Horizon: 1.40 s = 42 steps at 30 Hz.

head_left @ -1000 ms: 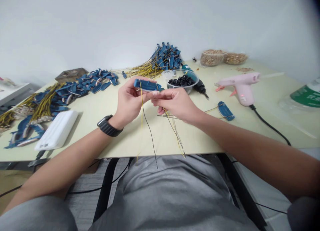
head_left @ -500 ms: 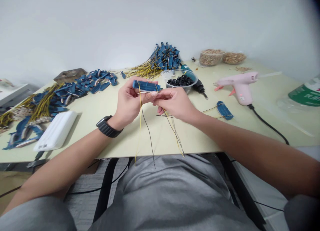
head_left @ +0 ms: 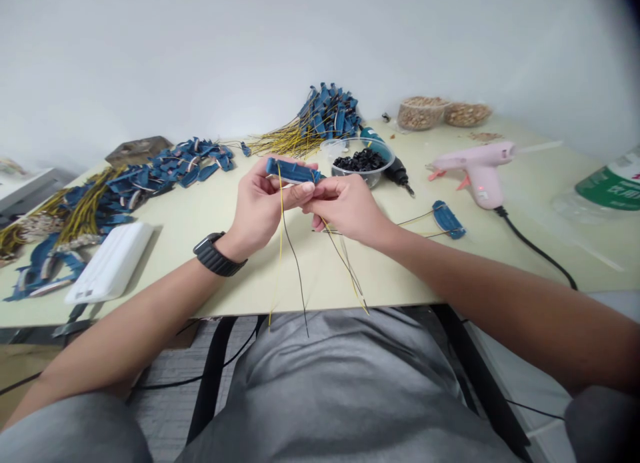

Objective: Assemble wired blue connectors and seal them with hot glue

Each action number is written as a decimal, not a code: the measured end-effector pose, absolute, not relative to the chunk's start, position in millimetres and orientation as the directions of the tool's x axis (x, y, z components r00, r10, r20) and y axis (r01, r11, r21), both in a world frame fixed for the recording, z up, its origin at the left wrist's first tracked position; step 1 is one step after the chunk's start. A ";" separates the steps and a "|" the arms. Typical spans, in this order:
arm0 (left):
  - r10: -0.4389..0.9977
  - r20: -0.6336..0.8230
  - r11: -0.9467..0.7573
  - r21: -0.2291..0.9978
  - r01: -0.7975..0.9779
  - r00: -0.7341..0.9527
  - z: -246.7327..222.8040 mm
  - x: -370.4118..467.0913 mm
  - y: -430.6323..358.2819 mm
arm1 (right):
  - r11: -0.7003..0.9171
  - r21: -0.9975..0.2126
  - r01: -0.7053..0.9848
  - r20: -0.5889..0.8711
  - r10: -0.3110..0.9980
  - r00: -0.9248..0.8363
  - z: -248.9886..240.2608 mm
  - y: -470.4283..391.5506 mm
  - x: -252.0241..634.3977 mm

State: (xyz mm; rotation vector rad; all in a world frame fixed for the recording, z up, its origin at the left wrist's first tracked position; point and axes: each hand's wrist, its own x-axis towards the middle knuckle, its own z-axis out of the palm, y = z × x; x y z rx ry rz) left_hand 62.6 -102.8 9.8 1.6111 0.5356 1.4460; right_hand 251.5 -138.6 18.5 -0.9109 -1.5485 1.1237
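My left hand (head_left: 265, 199) is closed on a blue plastic piece (head_left: 293, 171) with yellow and black wires hanging from both its ends. The thumb presses along the near side of the piece. My right hand (head_left: 347, 206) pinches at the right end, where the wires come off; its fingertips touch those of my left hand and hide what exactly lies between them. One pair of wires (head_left: 300, 269) dangles past the table edge, another pair (head_left: 353, 276) hangs below my right hand. A second wired blue piece (head_left: 449, 219) lies on the table right of my right hand.
Behind my hands stands a clear bowl (head_left: 363, 159) of small black parts, beside a dark green tool (head_left: 395, 166). A pink glue gun (head_left: 483, 169) with a cord is at right. Wired blue pieces (head_left: 330, 113) are heaped at the back and left, near a white power bank (head_left: 110, 263).
Both hands stay in nearly the same place on the blue piece. Only slight shifts show in the fingers and hanging wires, and the whole view has moved a little.
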 end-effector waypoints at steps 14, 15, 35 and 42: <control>0.766 0.596 -0.580 0.802 -0.141 0.241 7.9 58.0 -96.7 | 0.269 -0.962 0.053 0.249 0.938 -0.241 18.5 -138.9 254.9; 0.764 0.600 -0.585 0.799 -0.139 0.238 8.0 57.8 -96.9 | 0.271 -0.961 0.049 0.251 0.937 -0.244 18.4 -138.8 255.1; 0.783 0.534 -0.494 0.845 -0.203 0.318 9.4 56.0 -98.7 | 0.251 -0.965 0.080 0.226 0.945 -0.238 18.3 -139.7 254.7; 0.799 0.517 -0.472 0.856 -0.212 0.307 8.8 57.6 -99.1 | 0.247 -0.966 0.074 0.223 0.944 -0.241 17.2 -138.1 254.1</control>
